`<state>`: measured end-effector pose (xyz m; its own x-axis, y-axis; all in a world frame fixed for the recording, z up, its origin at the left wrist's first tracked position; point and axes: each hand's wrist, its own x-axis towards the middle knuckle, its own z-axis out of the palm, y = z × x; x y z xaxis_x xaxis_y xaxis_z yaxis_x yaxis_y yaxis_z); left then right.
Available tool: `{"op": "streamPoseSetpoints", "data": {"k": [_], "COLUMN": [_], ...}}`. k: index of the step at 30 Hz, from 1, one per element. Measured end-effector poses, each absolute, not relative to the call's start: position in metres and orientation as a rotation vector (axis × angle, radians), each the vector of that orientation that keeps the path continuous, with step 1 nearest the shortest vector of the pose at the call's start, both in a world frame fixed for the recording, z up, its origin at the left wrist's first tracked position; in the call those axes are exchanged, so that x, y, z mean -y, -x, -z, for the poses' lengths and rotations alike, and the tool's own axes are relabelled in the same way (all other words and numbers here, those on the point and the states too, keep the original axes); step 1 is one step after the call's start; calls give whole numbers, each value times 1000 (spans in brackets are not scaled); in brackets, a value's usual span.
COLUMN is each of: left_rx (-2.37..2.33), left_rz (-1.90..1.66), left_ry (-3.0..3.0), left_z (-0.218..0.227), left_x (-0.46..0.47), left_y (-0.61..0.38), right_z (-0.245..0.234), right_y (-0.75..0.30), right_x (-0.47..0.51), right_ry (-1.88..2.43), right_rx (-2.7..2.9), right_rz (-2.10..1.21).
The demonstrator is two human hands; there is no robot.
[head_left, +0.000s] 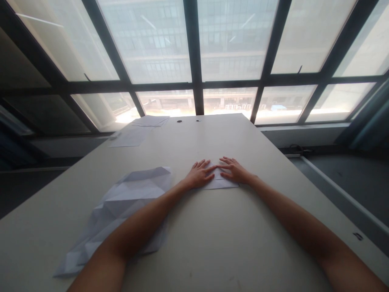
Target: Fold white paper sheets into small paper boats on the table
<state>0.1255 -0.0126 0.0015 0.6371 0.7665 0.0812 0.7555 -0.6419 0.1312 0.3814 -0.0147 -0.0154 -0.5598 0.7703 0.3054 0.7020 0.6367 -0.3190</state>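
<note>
Just resting left hand [199, 174] and right hand [235, 170] flat and open, fingers spread, gripping nothing, on a folded white paper [221, 183], with a big creased sheet [127, 202] lying left of that paper.

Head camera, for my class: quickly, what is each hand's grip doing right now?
Left hand: open, palm down on the folded white paper, holding nothing.
Right hand: open, palm down on the same paper, holding nothing.

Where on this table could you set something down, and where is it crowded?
Bare table lies between the forearms and right of the right hand. It is crowded at the left hand, between the creased paper and the folded sheet.
</note>
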Motion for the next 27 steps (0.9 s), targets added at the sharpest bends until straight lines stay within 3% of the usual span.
{"op": "streamPoseSetpoints", "data": {"k": [21,27], "left_rx": [-1308,-1312], "left_rz": [-186,-192], "left_ry": [-2752,-2754], "left_z": [-1,-1], "left_x": [13,14], "left_y": [-127,-126], "right_z": [14,14], "right_y": [-379,-379], "right_x": [14,15], "right_ry": [925,959], "right_rx": [2242,2315], "right_rz": [-465,-383]}}
